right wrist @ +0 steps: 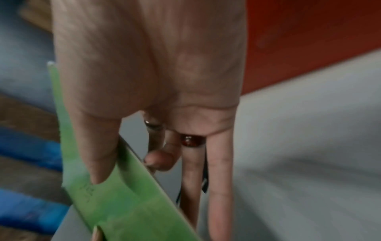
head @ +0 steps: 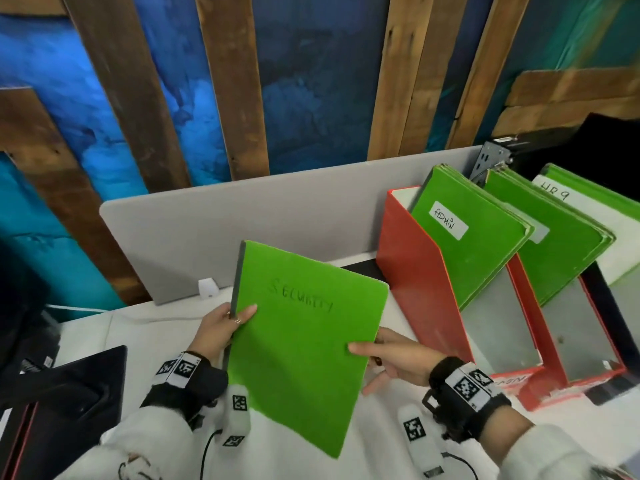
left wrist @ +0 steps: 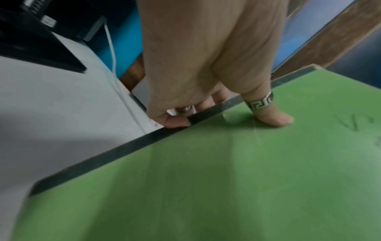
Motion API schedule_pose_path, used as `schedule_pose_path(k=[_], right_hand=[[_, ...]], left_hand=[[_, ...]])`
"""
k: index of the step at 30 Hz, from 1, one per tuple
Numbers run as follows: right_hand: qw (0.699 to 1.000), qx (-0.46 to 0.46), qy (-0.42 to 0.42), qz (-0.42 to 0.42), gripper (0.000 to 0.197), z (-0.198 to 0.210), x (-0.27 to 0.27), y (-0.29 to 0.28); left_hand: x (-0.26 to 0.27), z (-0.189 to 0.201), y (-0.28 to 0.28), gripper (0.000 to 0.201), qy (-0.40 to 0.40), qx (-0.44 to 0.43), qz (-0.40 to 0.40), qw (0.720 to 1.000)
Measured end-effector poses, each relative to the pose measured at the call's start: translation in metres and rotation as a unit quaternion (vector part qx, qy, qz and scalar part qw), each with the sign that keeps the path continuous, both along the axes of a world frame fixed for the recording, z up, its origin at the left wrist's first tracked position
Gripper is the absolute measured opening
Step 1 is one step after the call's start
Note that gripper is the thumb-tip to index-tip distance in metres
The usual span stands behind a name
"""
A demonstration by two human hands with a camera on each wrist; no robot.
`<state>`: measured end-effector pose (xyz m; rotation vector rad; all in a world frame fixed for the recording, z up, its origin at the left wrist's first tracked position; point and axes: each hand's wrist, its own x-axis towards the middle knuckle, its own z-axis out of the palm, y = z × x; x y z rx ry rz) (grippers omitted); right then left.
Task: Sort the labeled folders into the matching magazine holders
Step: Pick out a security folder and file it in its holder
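Green matte folder (head: 304,337), flat, rounded corners, dark spine, faint "SECURITY" lettering, being held tilted above white tabletop (head: 381,438). Left hand (head: 221,329) gripping spine edge, thumb on cover, fingers (left wrist: 177,121) curling behind. Right hand (head: 391,358) pinching opposite edge, thumb on front. Red magazine holder (head: 415,282), just right of folder, holding glossy green folder labelled "ADMIN" (head: 474,233).
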<state>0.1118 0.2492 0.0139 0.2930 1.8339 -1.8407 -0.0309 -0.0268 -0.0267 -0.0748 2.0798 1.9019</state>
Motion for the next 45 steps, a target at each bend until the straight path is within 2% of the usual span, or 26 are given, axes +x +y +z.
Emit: schedule_pose_path(k=[3, 6, 11, 15, 18, 20, 26, 28, 30, 32, 36, 38, 41, 42, 45], right_hand=[[0.995, 0.082, 0.048, 0.005, 0.031, 0.042, 0.011, 0.005], [0.984, 0.145, 0.1, 0.007, 0.033, 0.075, 0.019, 0.014], [0.974, 0.178, 0.14, -0.023, 0.027, 0.12, 0.042, 0.027], [0.967, 0.17, 0.175, -0.07, 0.031, 0.129, 0.053, 0.049], [0.959, 0.192, 0.186, -0.096, 0.038, 0.131, 0.056, 0.07], [0.951, 0.178, 0.223, -0.117, 0.036, 0.134, 0.059, 0.087], [0.91, 0.167, 0.312, -0.214, 0.03, 0.143, 0.055, 0.133], [0.893, 0.149, 0.33, -0.269, 0.025, 0.145, 0.056, 0.151], [0.888, 0.131, 0.307, -0.315, 0.019, 0.149, 0.059, 0.167], [0.881, 0.128, 0.281, -0.359, 0.028, 0.152, 0.062, 0.185], [0.85, 0.158, 0.273, -0.423, 0.042, 0.158, 0.068, 0.218], [0.831, 0.181, 0.268, -0.452, 0.049, 0.159, 0.073, 0.233], [0.814, 0.213, 0.296, -0.452, 0.071, 0.164, 0.082, 0.242], [0.804, 0.207, 0.309, -0.464, 0.071, 0.164, 0.085, 0.247], [0.732, 0.168, 0.391, -0.532, 0.023, 0.161, 0.09, 0.258]], left_hand=[[-0.003, 0.021, 0.019, 0.017, 0.037, 0.007, -0.03, 0.999], [-0.004, 0.042, 0.038, 0.019, 0.054, 0.022, -0.049, 0.997], [-0.003, 0.082, 0.077, 0.016, 0.094, 0.045, -0.093, 0.99], [-0.002, 0.112, 0.112, 0.039, 0.135, 0.054, -0.095, 0.985], [0.005, 0.132, 0.141, 0.037, 0.168, 0.05, -0.089, 0.98], [0.013, 0.145, 0.164, 0.039, 0.203, 0.034, -0.085, 0.975], [0.024, 0.165, 0.218, 0.062, 0.277, 0.011, -0.077, 0.958], [0.026, 0.167, 0.237, 0.069, 0.298, -0.018, -0.075, 0.952], [0.03, 0.168, 0.254, 0.07, 0.305, -0.083, -0.067, 0.946], [0.034, 0.166, 0.273, 0.061, 0.313, -0.131, -0.076, 0.937], [0.043, 0.157, 0.311, 0.04, 0.356, -0.206, -0.142, 0.901], [0.049, 0.149, 0.33, 0.039, 0.344, -0.231, -0.168, 0.895], [0.057, 0.139, 0.354, 0.046, 0.336, -0.28, -0.196, 0.878], [0.061, 0.138, 0.36, 0.05, 0.332, -0.303, -0.205, 0.869], [0.069, 0.13, 0.378, 0.065, 0.321, -0.358, -0.229, 0.846]])
